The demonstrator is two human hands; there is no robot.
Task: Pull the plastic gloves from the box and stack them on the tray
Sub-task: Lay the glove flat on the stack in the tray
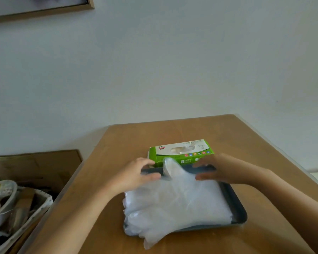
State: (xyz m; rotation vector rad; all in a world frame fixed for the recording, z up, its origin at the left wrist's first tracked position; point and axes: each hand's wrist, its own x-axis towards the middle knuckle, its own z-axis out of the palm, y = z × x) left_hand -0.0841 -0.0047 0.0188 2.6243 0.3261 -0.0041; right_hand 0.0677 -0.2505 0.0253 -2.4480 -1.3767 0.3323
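A green and white glove box [180,150] lies on the wooden table, its top slot showing clear plastic. In front of it sits a dark grey tray [236,202] bearing a thick stack of clear plastic gloves [173,204] whose fingers hang over the near left rim. The thumb of the top glove sticks up at the tray's far edge. My left hand [136,176] is over the stack's far left corner, fingers stretched toward that thumb. My right hand [217,169] hovers over the far right corner, fingers straight. Whether either hand touches the plastic is blurred.
The table [106,180] ends at a white wall behind the box. Left of the table, lower down, stand a cardboard sheet [35,167] and a cluttered bin of mixed items [13,208]. A picture frame [44,8] hangs at the upper left.
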